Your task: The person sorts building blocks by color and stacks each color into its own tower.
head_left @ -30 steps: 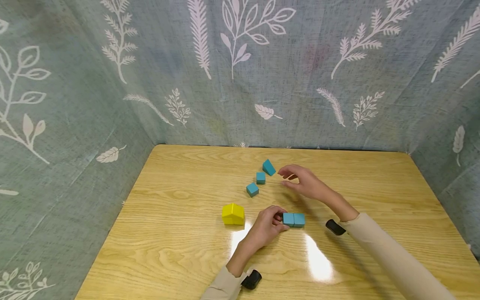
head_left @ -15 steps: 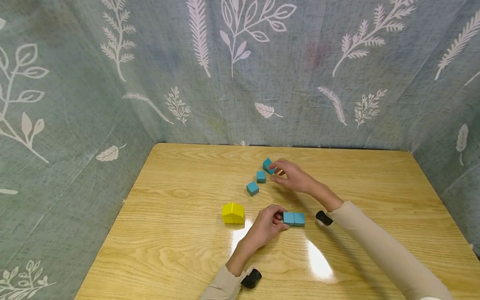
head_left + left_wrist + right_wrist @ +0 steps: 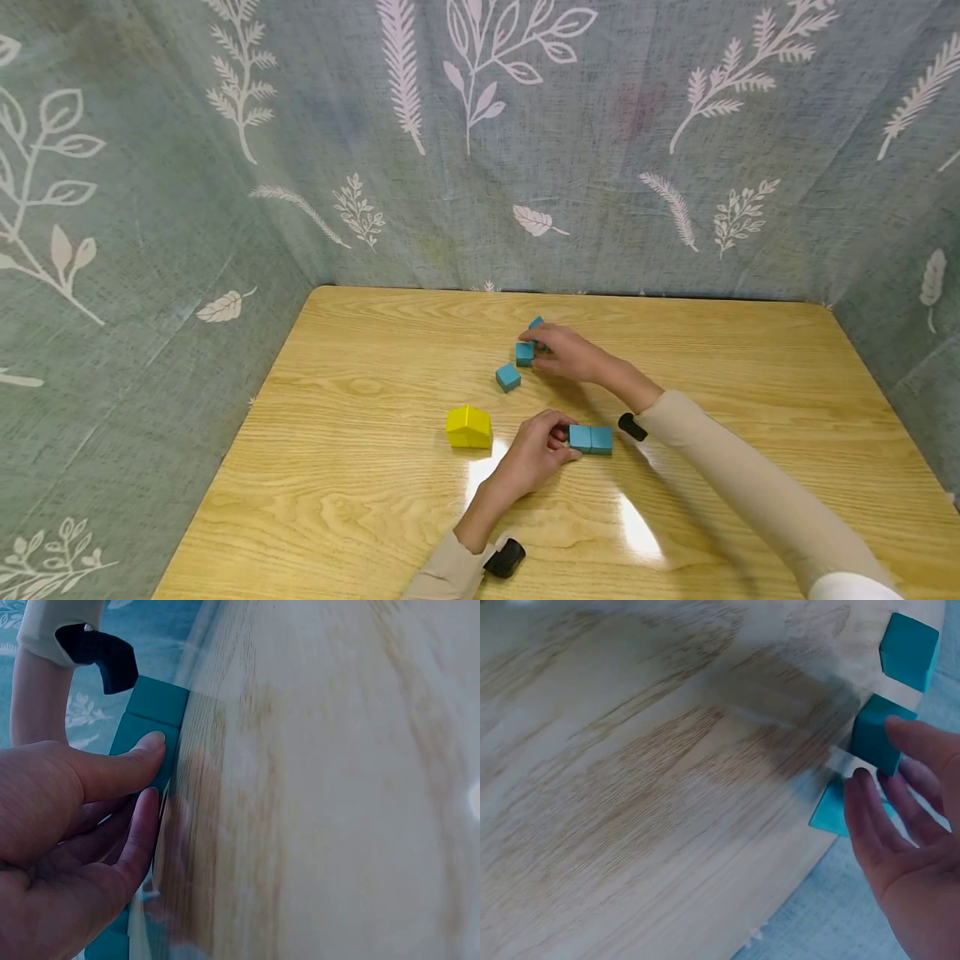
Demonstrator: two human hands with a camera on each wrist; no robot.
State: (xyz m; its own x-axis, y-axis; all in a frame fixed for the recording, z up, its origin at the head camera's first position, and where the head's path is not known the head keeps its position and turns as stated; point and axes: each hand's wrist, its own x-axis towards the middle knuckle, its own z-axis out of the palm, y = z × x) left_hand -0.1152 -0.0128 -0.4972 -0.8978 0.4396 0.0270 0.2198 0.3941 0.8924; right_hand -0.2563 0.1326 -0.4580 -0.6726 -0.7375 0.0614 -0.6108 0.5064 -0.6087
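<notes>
My left hand pinches the left end of two blue cubes that stand side by side, and its thumb lies along the left blue cube. The right blue cube stands against it. Farther back, my right hand reaches over the table around another blue cube. In the right wrist view its thumb overlaps that middle cube, with the fingers spread apart just beyond. Those fingers partly hide a blue triangular block. Nearer stands one more blue cube.
A small yellow house-shaped stack stands left of my left hand. The wooden table ends at a patterned grey-green curtain behind and at the sides. Each wrist carries a black camera mount.
My right hand has moved left, past the triangular block's near side to the middle cube. The left hand has stayed on its cube, and the blocks have kept their places.
</notes>
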